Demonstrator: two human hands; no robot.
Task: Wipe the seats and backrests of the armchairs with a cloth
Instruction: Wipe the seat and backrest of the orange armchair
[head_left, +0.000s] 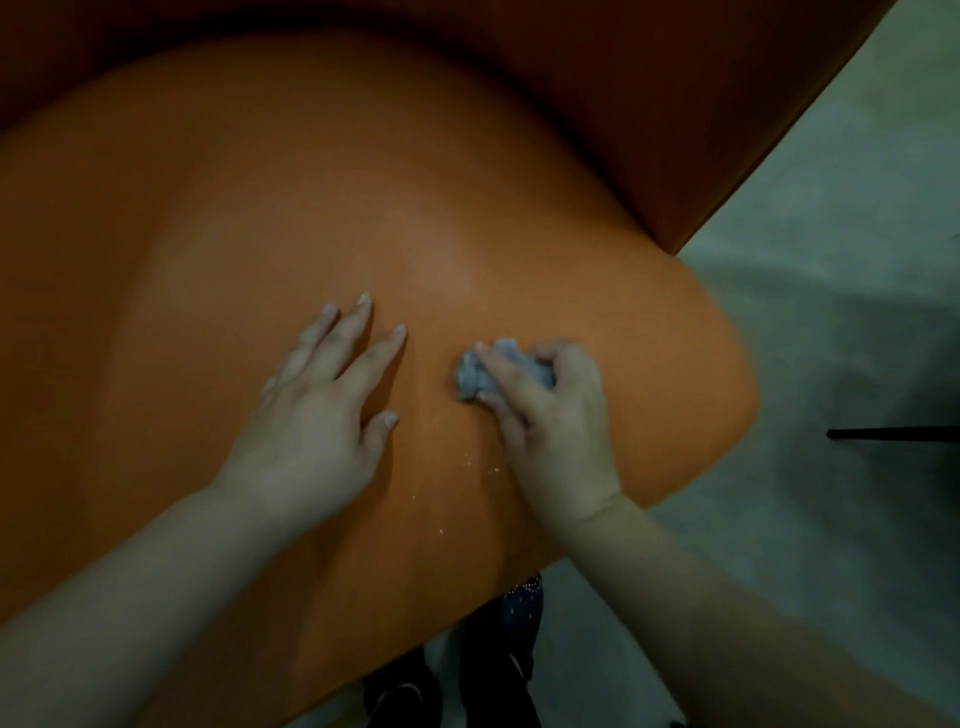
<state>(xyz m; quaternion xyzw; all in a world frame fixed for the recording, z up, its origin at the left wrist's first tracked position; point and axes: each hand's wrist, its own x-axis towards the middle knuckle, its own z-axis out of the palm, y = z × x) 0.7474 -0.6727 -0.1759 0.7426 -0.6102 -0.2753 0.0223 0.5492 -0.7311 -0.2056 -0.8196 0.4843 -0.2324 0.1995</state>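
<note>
An orange armchair seat (260, 234) fills most of the view, with its darker backrest (571, 78) curving across the top. My right hand (550, 421) grips a small crumpled grey cloth (480, 371) and presses it onto the seat near its right front part. Most of the cloth is hidden under the fingers. My left hand (317, 410) rests flat on the seat just left of the cloth, fingers straight and spread. A few small wet specks (483, 467) lie on the seat between the two wrists.
Grey floor (831, 312) lies to the right of the chair. A thin black bar (893, 434) reaches in from the right edge. My dark trouser legs and shoes (493, 665) stand below the seat's front edge.
</note>
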